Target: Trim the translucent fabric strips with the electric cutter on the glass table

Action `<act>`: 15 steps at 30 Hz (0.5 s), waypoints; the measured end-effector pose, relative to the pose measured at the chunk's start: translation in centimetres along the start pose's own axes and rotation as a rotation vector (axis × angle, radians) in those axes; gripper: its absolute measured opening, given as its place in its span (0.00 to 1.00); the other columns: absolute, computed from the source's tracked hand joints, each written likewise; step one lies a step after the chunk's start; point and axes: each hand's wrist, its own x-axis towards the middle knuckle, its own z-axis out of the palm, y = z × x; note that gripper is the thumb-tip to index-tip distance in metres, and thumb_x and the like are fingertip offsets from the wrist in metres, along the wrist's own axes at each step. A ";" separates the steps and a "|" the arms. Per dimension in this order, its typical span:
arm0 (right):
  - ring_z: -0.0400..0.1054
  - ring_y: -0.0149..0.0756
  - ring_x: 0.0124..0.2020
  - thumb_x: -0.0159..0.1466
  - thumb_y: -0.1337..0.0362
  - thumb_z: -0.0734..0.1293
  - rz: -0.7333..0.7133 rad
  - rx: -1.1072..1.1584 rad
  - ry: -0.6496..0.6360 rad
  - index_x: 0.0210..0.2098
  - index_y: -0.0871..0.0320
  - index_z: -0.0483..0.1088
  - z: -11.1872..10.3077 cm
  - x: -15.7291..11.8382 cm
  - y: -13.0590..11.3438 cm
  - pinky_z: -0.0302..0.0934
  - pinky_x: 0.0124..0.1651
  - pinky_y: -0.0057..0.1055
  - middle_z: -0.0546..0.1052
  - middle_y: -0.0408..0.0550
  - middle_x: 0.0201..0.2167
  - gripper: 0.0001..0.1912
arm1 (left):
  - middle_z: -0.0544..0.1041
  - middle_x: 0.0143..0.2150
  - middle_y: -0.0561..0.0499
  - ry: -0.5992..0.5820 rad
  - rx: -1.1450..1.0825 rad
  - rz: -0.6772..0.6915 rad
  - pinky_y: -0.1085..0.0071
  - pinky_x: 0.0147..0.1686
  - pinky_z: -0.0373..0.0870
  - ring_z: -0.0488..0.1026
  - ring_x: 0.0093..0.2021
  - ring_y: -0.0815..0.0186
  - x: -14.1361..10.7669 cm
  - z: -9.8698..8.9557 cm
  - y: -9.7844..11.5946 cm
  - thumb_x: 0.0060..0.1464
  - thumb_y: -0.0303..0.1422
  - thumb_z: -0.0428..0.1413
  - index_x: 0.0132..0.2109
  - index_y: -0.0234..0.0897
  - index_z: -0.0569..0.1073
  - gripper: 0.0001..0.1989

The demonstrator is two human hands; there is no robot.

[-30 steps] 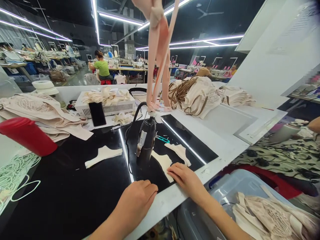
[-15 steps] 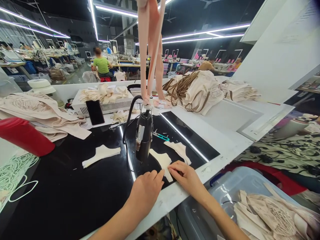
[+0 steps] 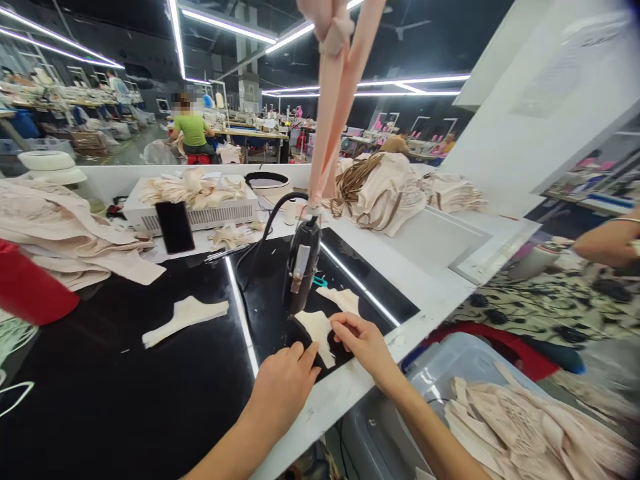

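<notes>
Pinching with right hand (image 3: 361, 343) at right edge of cream fabric piece (image 3: 316, 327), impossible to tell if gripping; resting unclenched with left hand (image 3: 287, 380), just left. Lying between both, slanting lengthwise from black tool (image 3: 304, 263) toward near table edge (image 3: 327, 402).

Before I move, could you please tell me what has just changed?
The left hand has moved forward and right, to the left edge of the middle, curved cream cloth piece; the right hand has moved forward along its right edge. The leftmost cloth piece and black rectangular phone stayed put.
</notes>
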 end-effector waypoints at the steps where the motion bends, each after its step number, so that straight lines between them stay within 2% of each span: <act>1: 0.62 0.30 0.18 0.64 0.51 0.66 0.019 0.037 0.003 0.36 0.58 0.74 0.1 0.2 -0.4 0.58 0.24 0.29 0.74 0.42 0.21 0.16 | 0.78 0.43 0.47 0.018 0.011 0.003 0.67 0.33 0.74 0.79 0.37 0.59 0.0 0.1 -0.1 0.66 0.34 0.55 0.63 0.39 0.71 0.20; 3: 0.61 0.28 0.16 0.64 0.52 0.65 0.031 0.115 0.015 0.35 0.58 0.72 0.5 0.8 -1.3 0.58 0.23 0.28 0.75 0.41 0.21 0.15 | 0.79 0.43 0.47 0.066 0.035 0.019 0.68 0.32 0.74 0.79 0.36 0.60 -0.1 0.4 -0.3 0.67 0.33 0.54 0.63 0.38 0.72 0.19; 5: 0.67 0.29 0.18 0.65 0.51 0.65 0.011 0.203 0.041 0.34 0.57 0.69 0.8 1.5 -2.3 0.63 0.25 0.28 0.75 0.41 0.22 0.15 | 0.79 0.43 0.46 0.119 0.058 0.051 0.68 0.31 0.73 0.78 0.34 0.61 -0.1 0.7 -0.6 0.67 0.33 0.53 0.62 0.37 0.72 0.19; 8: 0.77 0.37 0.33 0.64 0.48 0.65 -0.085 0.329 0.111 0.34 0.55 0.66 1.1 2.3 -3.8 0.71 0.35 0.32 0.76 0.44 0.30 0.16 | 0.79 0.42 0.46 0.176 0.080 0.088 0.69 0.30 0.72 0.78 0.32 0.62 -0.1 1.3 -1.1 0.68 0.33 0.52 0.62 0.36 0.72 0.19; 11: 0.76 0.39 0.44 0.66 0.47 0.64 -0.220 0.414 0.183 0.37 0.54 0.66 0.8 2.4 -5.3 0.71 0.47 0.36 0.77 0.46 0.39 0.16 | 0.78 0.40 0.47 0.216 0.081 0.098 0.70 0.29 0.70 0.78 0.32 0.63 -0.3 1.8 -1.4 0.69 0.34 0.50 0.62 0.36 0.73 0.18; 13: 0.74 0.38 0.45 0.68 0.46 0.62 -0.305 0.445 0.219 0.39 0.53 0.67 0.5 1.8 -6.0 0.68 0.51 0.37 0.77 0.47 0.41 0.17 | 0.78 0.40 0.47 0.239 0.067 0.096 0.70 0.29 0.70 0.78 0.33 0.63 -0.3 2.0 -1.5 0.69 0.35 0.49 0.62 0.37 0.72 0.18; 15: 0.72 0.37 0.41 0.69 0.45 0.61 -0.362 0.455 0.236 0.39 0.53 0.68 0.3 0.9 -6.5 0.67 0.50 0.37 0.76 0.46 0.37 0.18 | 0.78 0.40 0.48 0.223 0.042 0.081 0.69 0.30 0.70 0.79 0.34 0.62 -0.3 1.9 -1.4 0.70 0.35 0.49 0.63 0.37 0.71 0.19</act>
